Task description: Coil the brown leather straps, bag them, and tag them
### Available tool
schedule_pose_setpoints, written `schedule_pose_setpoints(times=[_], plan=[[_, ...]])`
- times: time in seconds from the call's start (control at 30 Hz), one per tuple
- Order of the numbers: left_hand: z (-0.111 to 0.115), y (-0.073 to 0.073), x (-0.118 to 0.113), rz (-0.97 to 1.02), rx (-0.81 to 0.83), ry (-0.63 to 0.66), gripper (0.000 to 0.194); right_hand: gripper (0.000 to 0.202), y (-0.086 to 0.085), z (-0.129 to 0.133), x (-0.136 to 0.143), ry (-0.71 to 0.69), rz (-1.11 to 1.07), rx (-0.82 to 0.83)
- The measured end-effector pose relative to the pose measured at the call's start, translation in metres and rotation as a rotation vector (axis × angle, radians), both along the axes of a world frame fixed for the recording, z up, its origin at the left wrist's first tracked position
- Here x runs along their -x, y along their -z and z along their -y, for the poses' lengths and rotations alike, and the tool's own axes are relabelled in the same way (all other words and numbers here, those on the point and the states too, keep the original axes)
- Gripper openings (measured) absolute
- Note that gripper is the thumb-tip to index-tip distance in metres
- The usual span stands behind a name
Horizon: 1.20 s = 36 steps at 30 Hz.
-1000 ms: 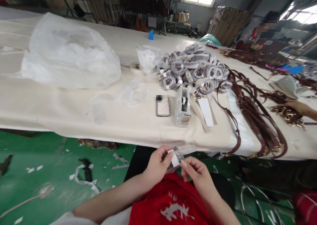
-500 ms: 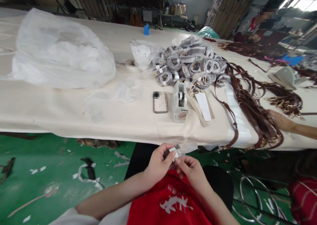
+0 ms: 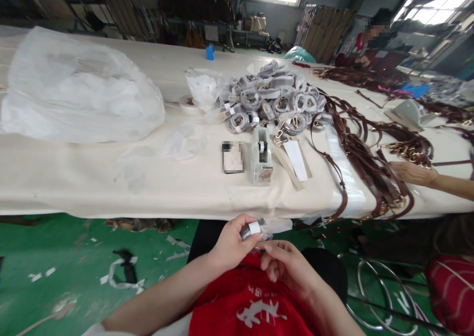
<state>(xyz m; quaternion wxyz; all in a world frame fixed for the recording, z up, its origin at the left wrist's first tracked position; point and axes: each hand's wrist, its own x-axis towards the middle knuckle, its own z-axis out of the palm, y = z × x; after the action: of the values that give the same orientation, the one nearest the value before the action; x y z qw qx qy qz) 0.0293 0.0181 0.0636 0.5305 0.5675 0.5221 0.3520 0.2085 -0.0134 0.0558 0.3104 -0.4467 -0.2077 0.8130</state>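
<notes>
My left hand [image 3: 232, 244] is closed around a coiled strap in grey wrapping [image 3: 246, 233], held over my lap at the table's front edge. A white label [image 3: 254, 227] lies across the wrapped strap, and translucent wrapping [image 3: 279, 225] sticks out to its right. Just to the right, my right hand [image 3: 287, 262] has its index finger stretched towards the strap and its other fingers loosely curled. Nothing shows in that hand; its fingertip is at the lower edge of the strap, partly behind my left thumb. On the table ahead stands a tape dispenser [image 3: 261, 158].
Behind the dispenser rises a pile of wrapped coiled straps [image 3: 274, 96]. Brown leather straps [image 3: 355, 148] spread to the right, where a co-worker's hand [image 3: 414, 173] touches them. A large translucent plastic bag [image 3: 81, 94] lies left. Paper strips [image 3: 295, 161] lie near the dispenser.
My right fingers have moved off the white label and loosened, and the label now shows flat around the strap. My left hand keeps its hold. The co-worker's hand has shifted along the brown straps.
</notes>
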Motion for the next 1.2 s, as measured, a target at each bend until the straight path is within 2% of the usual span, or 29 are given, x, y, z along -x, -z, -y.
schedule_pose_setpoints(times=[0.13, 0.23, 0.3, 0.37, 0.47, 0.53, 0.6, 0.67, 0.77, 0.87, 0.93, 1.07, 1.13, 1.2], plan=[[-0.001, 0.002, 0.000, 0.050, 0.049, -0.007, 0.025, 0.042, -0.002, 0.003, -0.002, -0.007, -0.025, 0.026], [-0.005, 0.006, 0.003, 0.097, 0.074, -0.027, 0.029, 0.045, -0.001, 0.006, -0.003, -0.120, 0.040, -0.009], [-0.008, 0.007, 0.005, 0.131, 0.100, -0.038, 0.032, 0.045, 0.000, 0.005, -0.006, -0.179, 0.159, -0.107], [-0.009, 0.007, 0.006, 0.189, 0.146, -0.047, 0.037, 0.045, 0.002, 0.003, -0.011, -0.098, 0.362, -0.293], [-0.007, 0.001, 0.003, 0.339, 0.261, -0.038, 0.046, 0.038, 0.003, 0.000, -0.018, 0.147, 0.614, -0.559], [-0.003, -0.004, -0.001, 0.430, 0.354, 0.004, 0.053, 0.042, -0.001, 0.000, -0.018, 0.135, 0.551, -0.595], [-0.001, -0.008, -0.003, 0.469, 0.403, 0.072, 0.057, 0.047, -0.005, 0.003, -0.015, 0.022, 0.382, -0.531], [-0.002, -0.011, -0.003, 0.440, 0.390, 0.178, 0.059, 0.050, -0.008, 0.006, -0.012, -0.030, 0.298, -0.484], [-0.011, -0.015, 0.002, 0.232, 0.217, 0.365, 0.043, 0.049, -0.008, 0.009, -0.013, -0.022, 0.361, -0.516], [-0.021, -0.019, 0.007, -0.111, -0.107, 0.500, 0.025, 0.047, -0.005, 0.009, -0.018, -0.025, 0.437, -0.533], [-0.024, -0.021, 0.006, -0.303, -0.276, 0.555, 0.024, 0.046, -0.004, 0.009, -0.018, -0.008, 0.465, -0.528], [-0.022, -0.017, -0.001, -0.563, -0.469, 0.570, 0.024, 0.044, -0.003, 0.014, -0.010, 0.048, 0.538, -0.559], [-0.019, -0.011, -0.002, -0.652, -0.580, 0.536, 0.023, 0.040, -0.004, 0.019, -0.006, 0.079, 0.590, -0.605], [-0.014, -0.004, 0.001, -0.686, -0.758, 0.452, 0.024, 0.035, -0.008, 0.023, -0.006, 0.084, 0.614, -0.669]])
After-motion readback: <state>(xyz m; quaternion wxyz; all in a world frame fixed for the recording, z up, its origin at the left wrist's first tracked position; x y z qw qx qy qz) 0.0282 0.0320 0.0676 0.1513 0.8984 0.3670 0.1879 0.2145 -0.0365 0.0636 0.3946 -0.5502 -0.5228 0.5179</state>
